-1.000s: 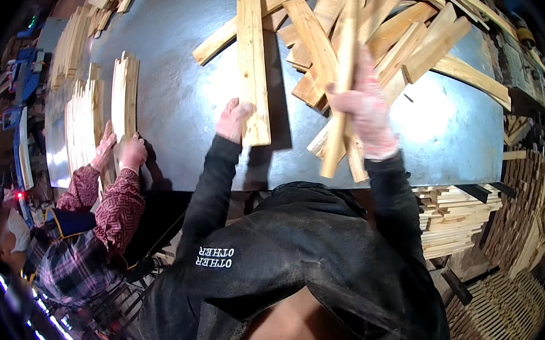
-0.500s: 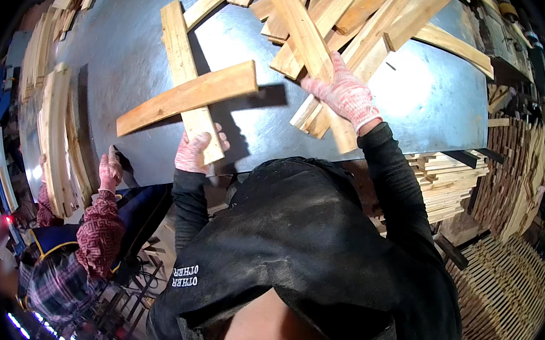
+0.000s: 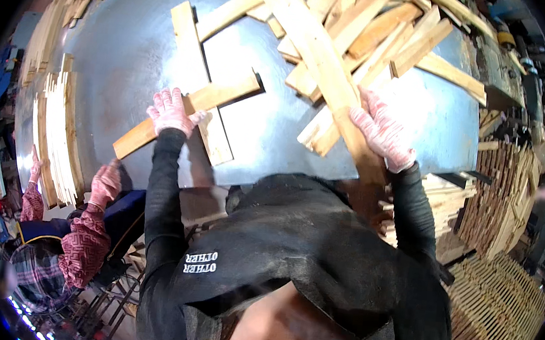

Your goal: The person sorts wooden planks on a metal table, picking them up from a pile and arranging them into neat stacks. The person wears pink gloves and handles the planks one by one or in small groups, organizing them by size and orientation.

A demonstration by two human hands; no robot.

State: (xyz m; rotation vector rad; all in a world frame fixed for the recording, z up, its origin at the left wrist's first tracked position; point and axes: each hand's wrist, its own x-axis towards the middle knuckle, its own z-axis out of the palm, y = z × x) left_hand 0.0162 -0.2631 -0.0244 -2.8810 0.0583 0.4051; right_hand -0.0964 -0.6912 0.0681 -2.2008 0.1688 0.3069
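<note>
My left hand [image 3: 172, 114], in a pink-and-white knit glove, lies over a short wooden board [image 3: 224, 92], its fingers spread. That board rests slantwise across a paler board [image 3: 215, 138] lying on the metal table. In my gloved right hand [image 3: 385, 131] is the edge of a long wooden board [image 3: 313, 41], near its close end. This long board slopes up and left over a loose heap of boards [image 3: 378, 33], and its near end passes the table's front edge. The undersides of my right fingers are hidden.
The grey metal table [image 3: 121, 47] spans the view. At left, a co-worker's gloved hand [image 3: 106, 184] is near an upright bundle of strips [image 3: 62, 132]. Stacked planks [image 3: 494, 196] and slatted wood [image 3: 500, 313] stand to the right.
My left hand has let go of the paler board's near end and moved up-left onto the crossing board. My right hand has drawn the long board nearer and rightward.
</note>
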